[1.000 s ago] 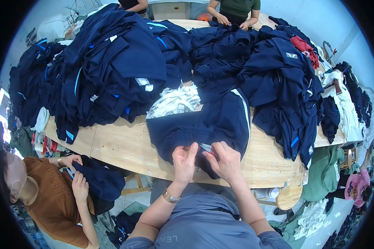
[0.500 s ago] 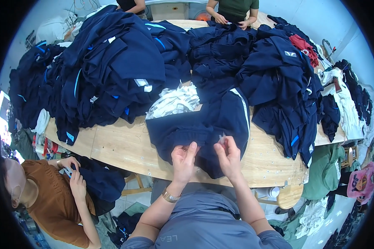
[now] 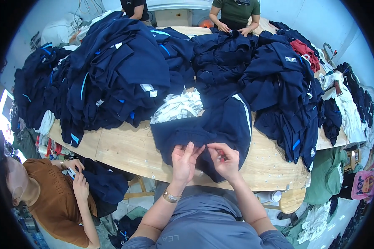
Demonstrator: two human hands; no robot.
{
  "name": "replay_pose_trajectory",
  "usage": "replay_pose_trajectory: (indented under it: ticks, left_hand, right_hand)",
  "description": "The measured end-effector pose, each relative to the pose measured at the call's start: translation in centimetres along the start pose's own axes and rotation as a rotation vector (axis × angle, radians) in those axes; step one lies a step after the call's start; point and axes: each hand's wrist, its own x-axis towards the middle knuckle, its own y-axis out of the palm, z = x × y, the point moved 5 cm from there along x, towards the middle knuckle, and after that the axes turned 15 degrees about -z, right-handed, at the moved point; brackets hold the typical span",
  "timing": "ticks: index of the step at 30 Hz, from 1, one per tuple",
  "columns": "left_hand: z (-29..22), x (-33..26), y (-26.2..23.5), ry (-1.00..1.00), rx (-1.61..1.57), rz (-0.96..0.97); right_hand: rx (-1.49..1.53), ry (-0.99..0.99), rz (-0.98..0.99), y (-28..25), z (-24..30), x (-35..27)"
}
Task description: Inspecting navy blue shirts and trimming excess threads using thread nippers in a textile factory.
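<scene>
A navy blue garment [image 3: 214, 126] with a white side stripe lies spread on the wooden table [image 3: 120, 149] in front of me. My left hand [image 3: 184, 161] rests on its near edge, fingers pinching the fabric. My right hand [image 3: 225, 159] is beside it, fingers curled around a small object and the cloth; what the object is I cannot tell. A watch sits on my left wrist.
Big heaps of navy garments [image 3: 112, 74] cover the table's left and far side, another heap [image 3: 286, 87] at the right. A small white cloth pile [image 3: 176, 107] lies behind the garment. A person in brown [image 3: 58, 199] works at lower left; two people stand at the far end.
My hands have moved slightly apart and then back together on the garment's near edge; the right hand has curled tighter. The garment has barely shifted.
</scene>
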Motion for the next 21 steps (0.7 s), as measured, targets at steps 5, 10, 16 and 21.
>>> replay_pose_trajectory:
  ticks: [5,10,16,21]
  left_hand:
    - [-0.4,-0.1,0.2,0.064,0.058,-0.036]
    - [-0.4,0.2,-1.2,0.182,0.265,-0.115]
    - [-0.6,0.5,-1.4,0.167,0.342,-0.031]
    - [-0.4,0.2,-1.2,0.010,0.212,0.036]
  right_hand:
    - [-0.178,-0.400,0.144,1.1,0.5,1.2]
    - [-0.467,-0.764,0.297,1.7,1.3,1.0]
    - [-0.595,-1.002,0.395,1.8,1.9,0.6]
    - [-0.452,-0.861,0.399,1.4,1.6,0.8]
